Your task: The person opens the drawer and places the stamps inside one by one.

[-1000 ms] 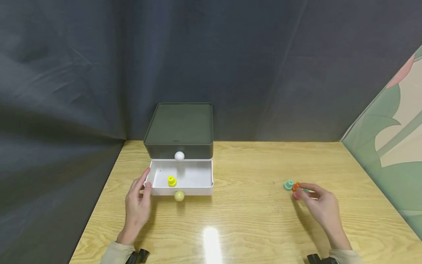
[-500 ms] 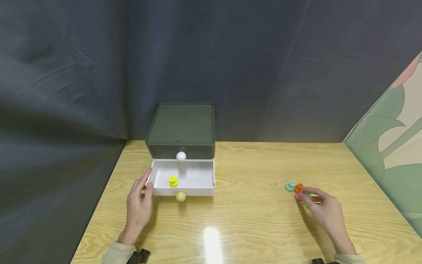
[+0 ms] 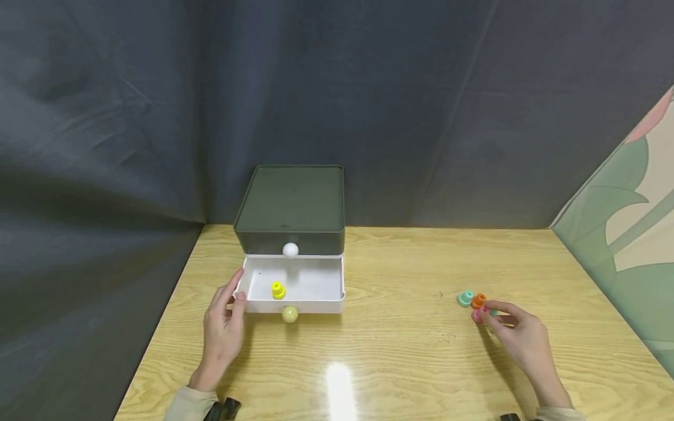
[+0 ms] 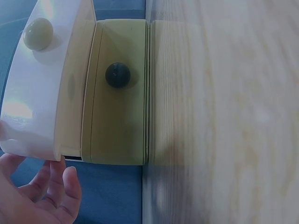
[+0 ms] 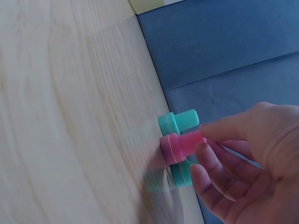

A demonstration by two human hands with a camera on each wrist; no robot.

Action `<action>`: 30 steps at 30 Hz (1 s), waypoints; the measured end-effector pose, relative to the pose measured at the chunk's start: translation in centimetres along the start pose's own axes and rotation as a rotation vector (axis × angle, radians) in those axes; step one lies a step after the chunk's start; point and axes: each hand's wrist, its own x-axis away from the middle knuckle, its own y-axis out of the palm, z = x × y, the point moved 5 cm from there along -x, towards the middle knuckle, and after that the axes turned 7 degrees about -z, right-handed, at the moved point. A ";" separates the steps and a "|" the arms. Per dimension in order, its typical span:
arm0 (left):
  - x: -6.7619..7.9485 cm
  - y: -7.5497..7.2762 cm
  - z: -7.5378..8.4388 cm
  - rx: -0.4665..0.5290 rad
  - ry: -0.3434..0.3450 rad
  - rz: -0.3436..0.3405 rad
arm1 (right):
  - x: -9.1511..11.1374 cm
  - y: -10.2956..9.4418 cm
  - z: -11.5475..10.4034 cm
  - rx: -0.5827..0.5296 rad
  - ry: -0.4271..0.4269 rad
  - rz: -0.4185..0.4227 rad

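My left hand holds the left side of a pulled-out white drawer, thumb near its front corner. Inside that drawer stands a small yellow stepped peg. A pale yellow-green round knob sits on the drawer front. Off to the right, my right hand pinches the narrow end of a pink stepped peg, whose wide base is at the tabletop. Close around it are a turquoise peg, an orange peg and a green peg, partly hidden by the pink one and the fingers.
The drawer belongs to a small cabinet with a dark grey-green top section and a white knob. Below the white drawer is a yellowish drawer with a dark knob. Dark cloth hangs behind the wooden table.
The right fingers stay at the pink peg, more of which now shows between them. The head view has shifted slightly. My left hand keeps its place on the drawer.
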 end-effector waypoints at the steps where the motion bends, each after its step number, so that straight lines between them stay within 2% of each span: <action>1: 0.0 0.0 0.0 0.001 0.003 0.001 | 0.0 0.0 0.0 0.006 -0.009 0.001; 7: 0.0 0.0 0.0 -0.001 0.020 0.009 | 0.2 -0.1 -0.2 0.025 -0.034 -0.020; 20: 0.1 0.0 0.0 -0.003 0.007 0.004 | 0.1 0.2 0.3 0.084 -0.013 -0.065; 30: 0.1 0.0 0.1 0.000 0.016 0.010 | 0.2 0.1 0.4 0.085 -0.040 -0.055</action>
